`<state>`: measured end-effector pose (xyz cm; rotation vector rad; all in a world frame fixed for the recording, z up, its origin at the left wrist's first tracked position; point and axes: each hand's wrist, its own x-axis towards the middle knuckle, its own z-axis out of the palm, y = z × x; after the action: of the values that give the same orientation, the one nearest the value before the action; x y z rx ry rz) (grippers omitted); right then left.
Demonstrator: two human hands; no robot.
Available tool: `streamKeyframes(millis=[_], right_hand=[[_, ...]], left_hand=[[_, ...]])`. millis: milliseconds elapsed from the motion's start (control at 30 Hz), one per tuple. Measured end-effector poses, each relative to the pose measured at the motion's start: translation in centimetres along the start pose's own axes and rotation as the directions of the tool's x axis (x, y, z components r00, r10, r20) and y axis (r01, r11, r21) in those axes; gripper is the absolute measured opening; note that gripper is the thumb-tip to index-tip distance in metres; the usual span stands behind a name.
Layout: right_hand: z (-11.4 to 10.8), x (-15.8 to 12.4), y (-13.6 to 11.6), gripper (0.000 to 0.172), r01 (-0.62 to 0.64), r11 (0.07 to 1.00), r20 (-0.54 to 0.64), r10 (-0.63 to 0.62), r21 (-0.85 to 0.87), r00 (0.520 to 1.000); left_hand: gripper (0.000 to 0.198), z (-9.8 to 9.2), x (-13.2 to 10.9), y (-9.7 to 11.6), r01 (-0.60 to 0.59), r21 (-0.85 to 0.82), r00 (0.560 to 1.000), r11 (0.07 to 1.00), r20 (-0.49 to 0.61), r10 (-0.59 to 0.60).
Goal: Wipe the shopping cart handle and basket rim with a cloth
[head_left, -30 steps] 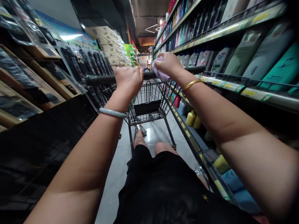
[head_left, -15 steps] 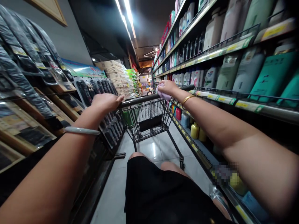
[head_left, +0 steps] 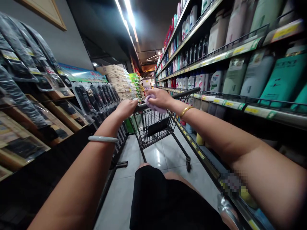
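Observation:
A black wire shopping cart stands in front of my knees, with its dark handle running across between my hands. At the handle's left end, my left hand is closed around the bar, and its wrist wears a pale bangle. My right hand grips a crumpled light purple cloth and presses it on the handle near the left hand. A gold bangle is on my right wrist. The right fingertips are partly hidden by the cloth.
Shelves on the right hold shampoo bottles and large teal pump bottles. On the left hang packaged goods above a slanted display of boxed items. Stacked packs stand farther down the tiled aisle.
My right hand has slid left along the handle with the purple cloth, closer to my left hand. The left hand and the cart appear slightly farther right in view.

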<state>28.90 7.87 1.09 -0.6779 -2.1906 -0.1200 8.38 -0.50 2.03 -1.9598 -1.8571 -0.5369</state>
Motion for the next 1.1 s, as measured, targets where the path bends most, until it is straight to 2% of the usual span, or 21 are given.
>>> streamKeyframes(millis=[100,167,233,300,367,433,500,567,600,700,767,900,1000,1100], right_hand=[[-0.8,-0.4,2.6,0.034,-0.215,0.976,-0.065,0.212,-0.042,0.975],[-0.7,-0.6,2.4,0.034,-0.294,0.954,-0.120,0.285,-0.062,0.951],[-0.1,-0.8,1.1,0.033,-0.237,0.970,-0.133,0.228,-0.055,0.965],[0.6,-1.0,0.1,0.032,-0.102,0.994,-0.119,0.097,-0.033,0.988],[0.7,-1.1,0.7,0.032,-0.011,1.000,-0.105,0.010,-0.011,0.994],[0.2,-1.0,2.4,0.031,-0.034,0.999,-0.086,0.034,-0.004,0.996],[-0.6,-0.7,4.2,0.031,-0.152,0.988,-0.078,0.149,-0.034,0.986],[-1.1,-0.5,4.7,0.031,-0.270,0.960,-0.086,0.264,-0.071,0.961],[-1.1,-0.4,4.4,0.031,-0.286,0.955,-0.083,0.280,-0.077,0.956],[-0.8,-0.6,2.9,0.029,-0.166,0.985,-0.071,0.162,-0.044,0.984],[-0.6,-1.0,2.8,0.028,-0.071,0.997,-0.075,0.070,-0.005,0.995],[-1.1,-1.5,6.3,0.028,-0.110,0.994,-0.087,0.109,-0.008,0.990],[-1.8,-1.5,9.2,0.027,-0.177,0.983,-0.087,0.172,-0.046,0.981],[-2.2,-1.1,10.4,0.027,-0.216,0.974,-0.083,0.210,-0.065,0.974]], left_hand=[[0.035,0.9,0.7,1.1,-0.010,-0.009,1.000,1.000,0.020,0.010],[0.031,1.6,1.3,2.1,-0.026,-0.017,1.000,1.000,0.011,0.026],[0.027,2.1,1.8,3.0,-0.046,-0.029,0.999,0.999,-0.004,0.046],[0.026,2.5,2.2,3.7,-0.067,-0.055,0.998,0.996,-0.018,0.066],[0.025,2.8,2.4,3.9,-0.089,-0.108,0.996,0.990,-0.033,0.085],[0.026,3.1,2.5,3.6,-0.110,-0.187,0.993,0.976,-0.052,0.102],[0.032,3.4,2.8,3.3,-0.131,-0.285,0.991,0.950,-0.068,0.117],[0.039,3.8,3.3,3.0,-0.151,-0.385,0.988,0.910,-0.082,0.129],[0.041,4.1,3.6,3.0,-0.160,-0.431,0.987,0.888,-0.091,0.134],[0.036,5.2,4.5,3.2,-0.186,-0.545,0.982,0.818,-0.136,0.133],[0.034,5.9,4.8,3.3,-0.199,-0.604,0.979,0.772,-0.157,0.130],[0.036,7.1,5.9,2.0,-0.221,-0.662,0.975,0.716,-0.147,0.165],[0.035,8.6,7.6,-0.3,-0.200,-0.618,0.980,0.761,-0.145,0.139],[0.042,11.7,9.4,-2.6,-0.131,-0.540,0.991,0.832,-0.097,0.093]])
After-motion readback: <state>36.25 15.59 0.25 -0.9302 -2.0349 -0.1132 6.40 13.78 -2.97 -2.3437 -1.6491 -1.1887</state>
